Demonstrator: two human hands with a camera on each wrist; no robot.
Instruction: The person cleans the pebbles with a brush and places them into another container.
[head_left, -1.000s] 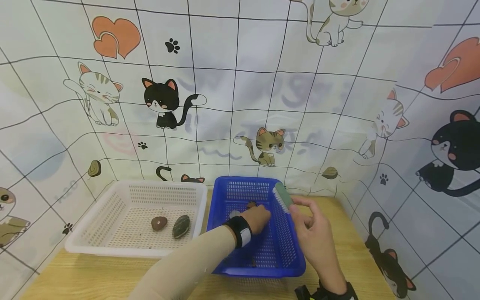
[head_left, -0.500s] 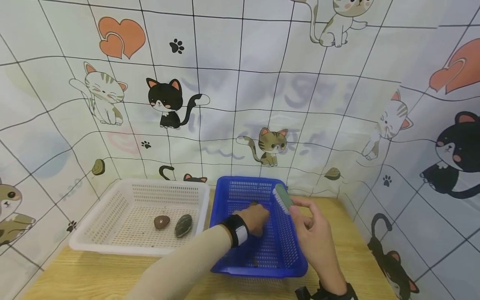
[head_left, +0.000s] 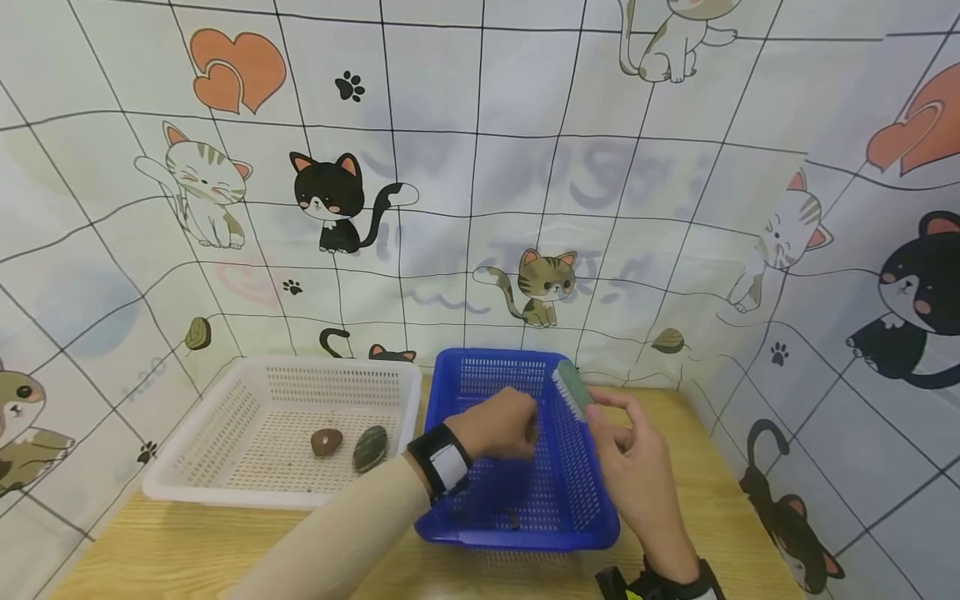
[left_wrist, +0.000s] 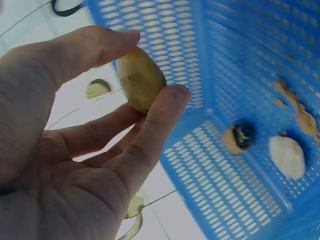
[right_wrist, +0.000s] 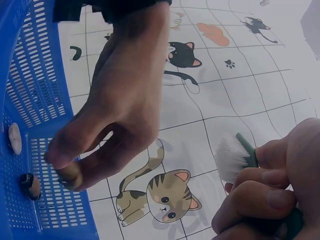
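Wood-grain surface (head_left: 701, 475) lies below left hand (head_left: 497, 425) and right hand (head_left: 637, 467), cat-print wall (head_left: 442, 175) beyond. Left pinches stone (left_wrist: 140, 80); right grips brush (head_left: 575, 387), bristles (right_wrist: 230, 159) leftward, long axis slanting forward-left.

Saw blue basket (head_left: 517, 540) lower centre, white basket (head_left: 225, 497) lower left, white-bristled green brush (head_left: 574, 385) right of centre; yellow-brown stone (left_wrist: 141, 80) upper middle, left-wrist view. Spotted black-gridded white backdrop (head_left: 435, 83) up top.

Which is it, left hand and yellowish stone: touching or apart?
Touching: the left wrist view shows the left hand pinching the stone between thumb and fingers.
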